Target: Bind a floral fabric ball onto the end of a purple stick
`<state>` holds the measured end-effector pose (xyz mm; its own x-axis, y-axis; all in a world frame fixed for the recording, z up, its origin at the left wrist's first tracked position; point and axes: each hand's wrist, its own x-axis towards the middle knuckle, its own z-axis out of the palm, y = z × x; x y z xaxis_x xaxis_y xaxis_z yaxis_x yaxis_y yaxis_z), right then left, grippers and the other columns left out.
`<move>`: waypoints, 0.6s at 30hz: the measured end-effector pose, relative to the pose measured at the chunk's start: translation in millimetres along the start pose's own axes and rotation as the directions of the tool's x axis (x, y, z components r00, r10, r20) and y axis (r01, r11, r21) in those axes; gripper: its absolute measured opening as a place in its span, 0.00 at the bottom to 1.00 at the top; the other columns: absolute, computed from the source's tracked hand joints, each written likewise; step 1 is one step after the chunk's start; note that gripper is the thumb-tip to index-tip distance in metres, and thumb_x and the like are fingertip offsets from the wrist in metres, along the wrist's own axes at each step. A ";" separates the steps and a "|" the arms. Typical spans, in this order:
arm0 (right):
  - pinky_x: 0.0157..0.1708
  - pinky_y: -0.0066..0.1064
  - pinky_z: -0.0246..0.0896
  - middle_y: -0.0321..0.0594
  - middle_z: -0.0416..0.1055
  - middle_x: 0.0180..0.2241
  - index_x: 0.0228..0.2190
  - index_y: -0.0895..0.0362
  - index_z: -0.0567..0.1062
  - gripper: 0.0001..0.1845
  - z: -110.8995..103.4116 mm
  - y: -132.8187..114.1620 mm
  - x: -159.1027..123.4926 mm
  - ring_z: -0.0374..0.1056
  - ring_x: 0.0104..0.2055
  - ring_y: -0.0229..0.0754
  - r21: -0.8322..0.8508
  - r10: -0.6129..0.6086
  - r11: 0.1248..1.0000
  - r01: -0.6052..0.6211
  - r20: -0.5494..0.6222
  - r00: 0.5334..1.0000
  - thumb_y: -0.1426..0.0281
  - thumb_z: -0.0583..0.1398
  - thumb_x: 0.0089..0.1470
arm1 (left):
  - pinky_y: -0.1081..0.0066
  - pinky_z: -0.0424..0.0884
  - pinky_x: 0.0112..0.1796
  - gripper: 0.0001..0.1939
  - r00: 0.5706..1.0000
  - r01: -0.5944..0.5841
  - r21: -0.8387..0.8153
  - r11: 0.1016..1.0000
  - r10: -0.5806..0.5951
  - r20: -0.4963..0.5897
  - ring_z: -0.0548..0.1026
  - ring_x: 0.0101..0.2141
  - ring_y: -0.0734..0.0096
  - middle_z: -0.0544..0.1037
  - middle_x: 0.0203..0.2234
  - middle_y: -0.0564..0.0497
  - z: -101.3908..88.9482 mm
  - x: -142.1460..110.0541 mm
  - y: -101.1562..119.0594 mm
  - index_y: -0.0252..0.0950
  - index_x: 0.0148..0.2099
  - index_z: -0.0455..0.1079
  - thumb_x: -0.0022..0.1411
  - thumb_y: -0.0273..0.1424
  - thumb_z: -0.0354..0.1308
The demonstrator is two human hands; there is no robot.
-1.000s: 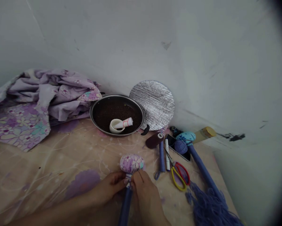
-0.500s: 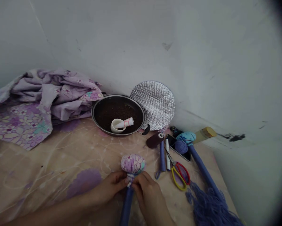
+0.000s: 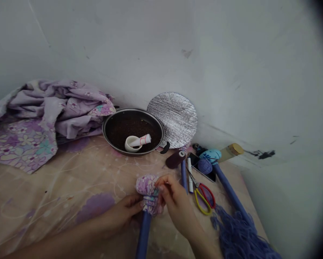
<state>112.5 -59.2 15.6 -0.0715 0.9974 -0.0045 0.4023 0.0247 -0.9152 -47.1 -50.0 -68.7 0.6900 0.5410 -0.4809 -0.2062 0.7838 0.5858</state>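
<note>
A blue stick with a rounded head of purple floral cloth stands in front of me, tilted slightly. Just below the head the cloth is gathered and bound in bands. My left hand is closed around this bound neck, with thumb and fingers pinching it from the left. On the other side, my right hand is raised by the head, its thumb and forefinger pressed together near the cloth. What it pinches, perhaps a thread, is too fine to make out. Loose cloth folds hang between the two hands.
Scissors, a white marker, a dark thread cone and a phone lie right. Beyond is another blue stick beside tangled blue yarn. A pan and crumpled floral fabric lie by the wall.
My right hand has moved from the bound neck up and right, beside the head. The cloth head now looks more dented and folded. My left hand stays at the neck.
</note>
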 end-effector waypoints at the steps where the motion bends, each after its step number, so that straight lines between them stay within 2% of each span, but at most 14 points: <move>1: 0.21 0.25 0.57 0.31 0.65 0.20 0.31 0.55 0.64 0.08 -2.4 -0.5 0.5 0.63 0.20 0.35 0.133 0.060 0.989 -0.062 0.024 0.998 0.67 0.49 0.61 | 0.73 0.64 0.30 0.15 1.000 0.018 -0.035 0.999 -0.018 0.002 0.71 0.30 0.71 0.76 0.32 0.50 0.6 -0.3 1.5 0.34 0.41 0.70 0.53 0.37 0.62; 3: 0.19 0.25 0.58 0.31 0.67 0.21 0.31 0.55 0.62 0.10 -3.8 1.0 0.0 0.64 0.18 0.34 0.351 0.128 0.925 -0.145 0.069 0.989 0.62 0.50 0.61 | 0.73 0.65 0.30 0.15 0.999 0.039 -0.082 0.996 -0.039 -0.003 0.72 0.31 0.70 0.76 0.33 0.49 1.7 -0.9 4.9 0.34 0.42 0.70 0.53 0.36 0.62; 6: 0.21 0.26 0.62 0.34 0.70 0.26 0.30 0.55 0.61 0.12 -2.6 4.6 -1.7 0.68 0.20 0.34 0.499 0.135 0.854 -0.146 0.058 0.989 0.60 0.54 0.59 | 0.74 0.65 0.29 0.15 0.998 0.070 -0.087 0.994 -0.070 -0.001 0.72 0.29 0.72 0.76 0.31 0.50 1.8 -1.3 8.4 0.34 0.42 0.69 0.55 0.38 0.61; 9: 0.24 0.27 0.65 0.35 0.71 0.26 0.29 0.56 0.64 0.12 -4.6 6.4 -3.0 0.69 0.23 0.35 0.505 0.125 0.856 -0.113 0.010 0.992 0.61 0.57 0.57 | 0.75 0.65 0.28 0.15 0.996 0.091 -0.098 0.991 -0.090 0.010 0.71 0.28 0.74 0.76 0.31 0.50 0.6 -1.0 9.7 0.35 0.44 0.69 0.57 0.37 0.59; 12: 0.23 0.26 0.63 0.34 0.70 0.24 0.29 0.56 0.66 0.12 -10.7 4.9 -5.0 0.67 0.22 0.34 0.453 0.116 0.888 -0.084 -0.045 0.992 0.61 0.56 0.58 | 0.76 0.65 0.27 0.12 0.996 0.093 -0.122 0.988 -0.091 0.015 0.71 0.27 0.75 0.75 0.30 0.50 -0.2 -0.3 9.8 0.35 0.43 0.69 0.57 0.35 0.59; 18: 0.22 0.25 0.62 0.36 0.74 0.28 0.31 0.54 0.63 0.08 -24.3 -12.0 -13.6 0.68 0.21 0.33 0.502 0.064 0.865 -0.002 -0.106 0.992 0.64 0.53 0.62 | 0.75 0.65 0.28 0.12 0.994 0.111 -0.118 0.987 -0.111 0.007 0.71 0.28 0.74 0.75 0.30 0.51 -4.3 1.1 7.4 0.35 0.42 0.68 0.57 0.35 0.60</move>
<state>130.8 -71.4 36.5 0.0517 0.9985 -0.0201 -0.1097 -0.0144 -0.9939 -50.9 -42.3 -67.7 0.7136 0.4485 -0.5382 -0.2087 0.8694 0.4479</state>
